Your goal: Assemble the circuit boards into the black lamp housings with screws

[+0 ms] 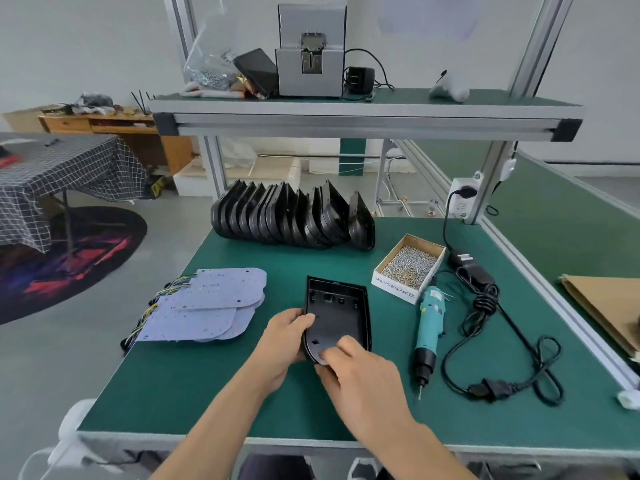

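One black lamp housing (pixel 337 311) lies open side up on the green table (pixel 180 382), in the middle. My left hand (pixel 285 332) grips its left edge, thumb over the rim. My right hand (pixel 349 367) holds its rounded near end, fingers curled onto the inside. A stack of pale circuit boards (pixel 207 306) with coloured wires lies to the left. At the back stands a row of several black housings (pixel 294 218). A cardboard box of screws (pixel 408 263) sits at the right, with a teal electric screwdriver (pixel 429 327) beside it.
The screwdriver's black cable and power adapter (pixel 485 306) coil across the right side of the table. An upper shelf (pixel 363 114) carries a grey machine and bags. Brown cardboard (pixel 606 306) lies far right. The table's near edge is just below my forearms.
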Available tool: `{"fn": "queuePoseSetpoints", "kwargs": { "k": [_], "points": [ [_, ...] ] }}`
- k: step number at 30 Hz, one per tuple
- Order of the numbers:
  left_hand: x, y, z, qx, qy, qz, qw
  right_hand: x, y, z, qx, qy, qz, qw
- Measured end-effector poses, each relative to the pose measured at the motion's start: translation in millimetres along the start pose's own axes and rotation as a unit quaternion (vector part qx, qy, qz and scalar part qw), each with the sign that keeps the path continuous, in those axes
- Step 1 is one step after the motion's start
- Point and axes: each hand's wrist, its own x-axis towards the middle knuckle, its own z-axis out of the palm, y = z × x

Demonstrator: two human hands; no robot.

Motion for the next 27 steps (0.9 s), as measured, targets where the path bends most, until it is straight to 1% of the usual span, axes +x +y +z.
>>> {"fn": "queuePoseSetpoints", "kwargs": {
  "k": [2,4,6,8,11,13,14,16,17,18,20,21,24,27],
  "points": [
    [-5,-5,0,-0.005,-0.011,-0.011,1.000,-3,5,1,0.051,0.009,0.034,0.998],
    [-8,-8,1,-0.012,-0.015,-0.022,1.000,-1,15,0,0.083,0.014,0.095,0.992],
    [-10,-11,0,-0.006,-0.012,-0.026,1.000,7,27,1,0.087,0.016,0.156,0.984],
    [-10,-13,-2,0.017,0.003,-0.024,1.000,15,36,5,0.088,-0.012,0.203,0.975],
    [-10,-12,-5,0.100,0.049,0.003,0.994,23,42,13,0.101,-0.077,0.243,0.962],
    [-13,-9,-9,0.199,0.091,0.038,0.975,26,43,18,0.093,-0.066,0.248,0.962],
    [-14,-8,-11,0.242,0.104,0.051,0.963,29,41,19,0.092,-0.041,0.242,0.965],
    [-18,-6,-12,0.292,0.106,0.062,0.948,43,35,18,0.112,0.021,0.210,0.971],
    [-19,-6,-12,0.312,0.104,0.068,0.942,55,29,17,0.125,0.043,0.185,0.974],
    [-20,-7,-11,0.330,0.109,0.076,0.935,68,22,17,0.134,0.047,0.156,0.977],
    [-22,-9,-11,0.342,0.122,0.089,0.927,100,4,18,0.149,0.017,0.090,0.985],
    [-23,-10,-12,0.322,0.118,0.094,0.935,117,-6,21,0.149,-0.011,0.049,0.988],
    [-31,-16,-17,0.253,0.098,0.110,0.956,164,-38,34,0.080,-0.109,-0.064,0.989],
    [-38,-23,-20,0.230,0.094,0.136,0.959,193,-61,54,0.002,-0.196,-0.117,0.973]
  ]
}}
